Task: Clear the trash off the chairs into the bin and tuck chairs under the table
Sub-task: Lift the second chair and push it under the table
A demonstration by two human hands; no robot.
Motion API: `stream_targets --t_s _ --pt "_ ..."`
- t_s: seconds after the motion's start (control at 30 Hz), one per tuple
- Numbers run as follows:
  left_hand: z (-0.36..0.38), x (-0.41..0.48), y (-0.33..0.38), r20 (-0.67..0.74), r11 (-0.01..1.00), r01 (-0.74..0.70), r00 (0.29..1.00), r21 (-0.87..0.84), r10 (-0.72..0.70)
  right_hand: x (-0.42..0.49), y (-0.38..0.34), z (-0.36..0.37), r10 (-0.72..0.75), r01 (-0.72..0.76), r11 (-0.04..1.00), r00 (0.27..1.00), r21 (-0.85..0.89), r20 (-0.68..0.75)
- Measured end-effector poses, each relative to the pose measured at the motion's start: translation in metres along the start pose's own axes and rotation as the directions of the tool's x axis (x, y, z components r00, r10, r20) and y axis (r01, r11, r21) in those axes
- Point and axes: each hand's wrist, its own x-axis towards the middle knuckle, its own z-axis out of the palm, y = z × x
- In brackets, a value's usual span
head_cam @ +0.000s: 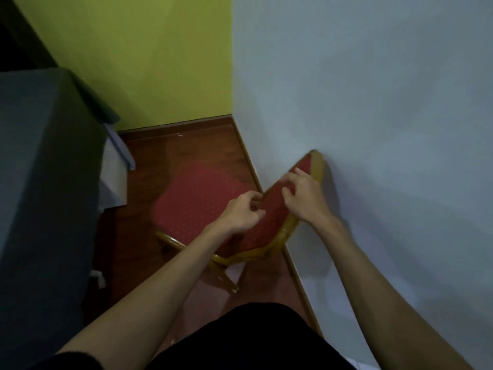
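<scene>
A chair with a red dotted seat [197, 198] and a gold frame stands close to the white wall, its seat facing the table. No trash shows on the seat. My right hand [304, 200] lies over the top edge of the red backrest [269, 220], fingers spread on the front padding and the palm over the gold rim. My left hand [244, 213] is at the backrest's left edge, above the seat, with its fingers half curled against the padding. Whether it grips the backrest is unclear. No bin is in view.
A table draped in dark grey-green cloth [45, 161] fills the left side, with a white underskirt [113, 180] at its corner. A white wall [373, 102] runs along the right and a green wall [149, 57] lies ahead. Wooden floor [192, 148] lies between table and chair.
</scene>
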Motion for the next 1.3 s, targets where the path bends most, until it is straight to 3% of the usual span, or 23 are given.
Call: stream_targets --t_s 0.1,0.2,0.33,0.5,0.6,0.73,1.13,1.3 --pt "0.033 0.014 0.026 0.134 0.998 -0.034 0.991 0.052 0.027 -0.002 0.015 -0.008 -0.014 0.018 0.999 0.993 0.029 -0.120" --pt "0.060 0.017 0.038 0.236 0.993 -0.038 0.972 0.112 0.011 0.003 0.030 -0.012 0.236 -0.198 0.963 0.947 0.185 -0.217" --pt "0.080 0.015 0.033 0.199 0.990 -0.069 0.979 0.123 0.043 0.016 0.034 -0.021 0.450 -0.430 0.835 0.893 0.344 0.025" --pt "0.088 0.014 0.033 0.136 0.991 -0.070 0.989 0.112 0.054 0.033 0.032 -0.020 0.665 -0.615 0.559 0.733 0.557 0.142" --pt "0.091 0.012 0.029 0.081 0.995 -0.043 0.996 0.092 0.036 0.041 0.032 -0.020 0.639 -0.588 0.510 0.747 0.628 0.181" --pt "0.086 0.008 0.026 0.005 0.999 0.038 0.999 0.035 -0.038 0.053 0.032 -0.009 0.576 -0.566 0.519 0.785 0.640 0.228" --pt "0.011 0.042 -0.009 -0.190 0.977 0.197 0.959 -0.081 -0.209 0.174 -0.001 0.081 0.396 -0.498 0.724 0.867 0.478 0.304" --pt "-0.028 0.073 -0.034 -0.215 0.945 0.291 0.923 -0.151 -0.319 0.211 -0.063 0.092 0.277 -0.431 0.773 0.890 0.467 0.362"
